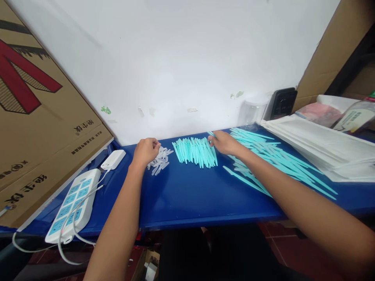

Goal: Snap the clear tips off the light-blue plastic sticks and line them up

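My left hand point(145, 152) rests curled on a small heap of clear plastic caps point(160, 160) near the back of the blue table point(187, 195); whether it grips one I cannot tell. My right hand point(224, 143) is at the right end of a tidy row of teal plastic sticks point(195, 151), fingertips pinching one teal stick point(211, 134). A larger loose pile of teal sticks point(272, 160) lies under and to the right of my right forearm.
A white power strip point(73, 205) with cables and a white adapter point(113, 159) lie at the left. A cardboard box point(38, 117) leans at far left. Stacked white sheets point(322, 146), a clear jar point(253, 112) and a black device point(283, 102) stand at the right.
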`<state>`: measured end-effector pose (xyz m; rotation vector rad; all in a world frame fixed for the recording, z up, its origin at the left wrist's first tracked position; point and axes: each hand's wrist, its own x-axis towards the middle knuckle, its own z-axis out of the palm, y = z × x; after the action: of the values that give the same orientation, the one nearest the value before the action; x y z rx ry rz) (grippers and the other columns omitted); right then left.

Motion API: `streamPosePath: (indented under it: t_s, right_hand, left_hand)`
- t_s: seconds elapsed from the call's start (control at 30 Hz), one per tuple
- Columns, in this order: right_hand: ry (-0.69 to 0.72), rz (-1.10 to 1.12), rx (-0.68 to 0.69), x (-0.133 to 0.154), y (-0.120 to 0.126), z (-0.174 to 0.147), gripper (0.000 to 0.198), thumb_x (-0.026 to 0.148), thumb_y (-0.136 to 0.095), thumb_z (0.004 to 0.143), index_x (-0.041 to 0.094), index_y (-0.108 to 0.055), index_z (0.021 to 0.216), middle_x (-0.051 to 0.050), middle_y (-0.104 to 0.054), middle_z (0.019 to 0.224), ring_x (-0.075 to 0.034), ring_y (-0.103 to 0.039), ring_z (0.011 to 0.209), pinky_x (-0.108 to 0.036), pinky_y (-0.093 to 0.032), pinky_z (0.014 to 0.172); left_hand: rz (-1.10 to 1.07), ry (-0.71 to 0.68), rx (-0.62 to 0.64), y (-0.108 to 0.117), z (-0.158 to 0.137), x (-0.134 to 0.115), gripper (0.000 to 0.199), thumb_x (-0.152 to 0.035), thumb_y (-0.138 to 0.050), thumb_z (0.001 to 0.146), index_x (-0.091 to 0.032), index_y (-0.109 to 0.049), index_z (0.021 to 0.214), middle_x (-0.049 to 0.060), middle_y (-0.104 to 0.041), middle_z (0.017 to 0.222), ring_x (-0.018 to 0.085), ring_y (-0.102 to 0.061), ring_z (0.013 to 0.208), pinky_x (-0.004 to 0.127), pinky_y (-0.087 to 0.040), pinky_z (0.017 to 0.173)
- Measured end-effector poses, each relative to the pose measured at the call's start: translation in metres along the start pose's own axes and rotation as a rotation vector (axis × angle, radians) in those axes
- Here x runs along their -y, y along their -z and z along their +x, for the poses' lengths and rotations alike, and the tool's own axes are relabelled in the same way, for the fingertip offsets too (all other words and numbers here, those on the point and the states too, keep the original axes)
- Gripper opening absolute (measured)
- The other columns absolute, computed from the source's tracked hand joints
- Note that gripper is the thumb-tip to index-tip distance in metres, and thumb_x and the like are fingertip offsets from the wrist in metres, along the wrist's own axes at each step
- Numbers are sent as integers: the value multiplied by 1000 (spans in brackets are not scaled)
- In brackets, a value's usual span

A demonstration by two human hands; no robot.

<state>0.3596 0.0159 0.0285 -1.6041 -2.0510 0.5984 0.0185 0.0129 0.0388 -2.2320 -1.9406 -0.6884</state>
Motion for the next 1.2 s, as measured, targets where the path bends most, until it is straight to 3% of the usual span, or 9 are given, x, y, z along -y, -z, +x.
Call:
streamPosePath:
  t_s: [0.13, 0.23, 0.37, 0.5, 0.6, 0.7, 0.87, 1.1, 1.2]
  right_hand:
    - [55, -1, 66, 5, 0, -3, 35, 30, -48, 104, 18, -65, 76, -13, -78, 96, -22, -66, 82, -28, -41, 72]
    - [137, 12, 150, 10, 2, -7, 40, 39, -50, 104, 17, -70, 79, -8, -77, 80, -17, -60, 62, -28, -41, 66]
    - [262, 93, 230, 13, 3, -11, 50, 56, -51, 101, 16, -77, 87, -6, -76, 71, -15, -59, 58, -27, -42, 64]
    - [328, 189, 313, 19, 4, -15, 57, 64, -52, 97, 15, -78, 86, -6, -74, 68, -14, -54, 55, -26, -42, 60]
    - [366, 258, 412, 25, 3, -19, 59, 67, -52, 96, 15, -79, 87, -5, -74, 69, -13, -52, 55, -25, -41, 58]
    - [366, 295, 480, 30, 2, -22, 60, 69, -52, 95, 15, -78, 93, -4, -72, 68, -13, -51, 55, -25, -41, 56]
    - [363, 279, 467, 31, 0, -23, 59, 70, -49, 96, 16, -72, 86, -5, -71, 71, -13, -52, 56, -25, -39, 55]
    - [210, 337, 365, 30, 4, -22, 39, 58, -44, 103, 22, -56, 93, -6, -75, 86, -13, -52, 58, -25, -40, 55]
    - [251, 314, 370, 31, 3, -22, 41, 57, -44, 103, 21, -54, 88, -6, -74, 85, -13, -55, 56, -26, -40, 55]
  left_hand:
    - [99, 1, 52, -2, -1, 6, 17, -32, -63, 84, -23, -77, 82, 10, -76, 77, 27, -70, 73, 34, -51, 68]
    - [186, 35, 72, -2, -4, 4, 17, -31, -64, 82, -22, -78, 82, 12, -77, 83, 30, -70, 80, 37, -53, 73]
    - [245, 11, 14, 1, -5, -5, 21, -33, -66, 83, -20, -81, 85, 18, -76, 99, 37, -68, 98, 43, -54, 82]
    - [-117, -89, -85, -1, -6, -27, 31, -47, -65, 90, -21, -82, 94, 13, -78, 99, 30, -69, 92, 39, -54, 86]
    - [-547, -179, 10, -7, -12, -55, 41, -55, -64, 93, -20, -81, 106, 10, -80, 103, 26, -72, 91, 35, -56, 82]
    - [-746, -230, 125, -15, -22, -79, 40, -55, -69, 90, -19, -82, 101, 9, -80, 100, 26, -72, 92, 34, -56, 81]
    - [-830, -255, 190, -19, -28, -90, 37, -54, -70, 89, -18, -80, 84, 8, -79, 86, 24, -72, 83, 33, -55, 76]
    - [-827, -176, 138, -22, -23, -82, 41, -56, -69, 89, -16, -77, 80, 8, -77, 80, 22, -70, 73, 30, -52, 67]
    - [-840, -162, 140, -26, -24, -82, 42, -56, -68, 90, -16, -75, 79, 7, -76, 77, 20, -68, 70, 28, -51, 63]
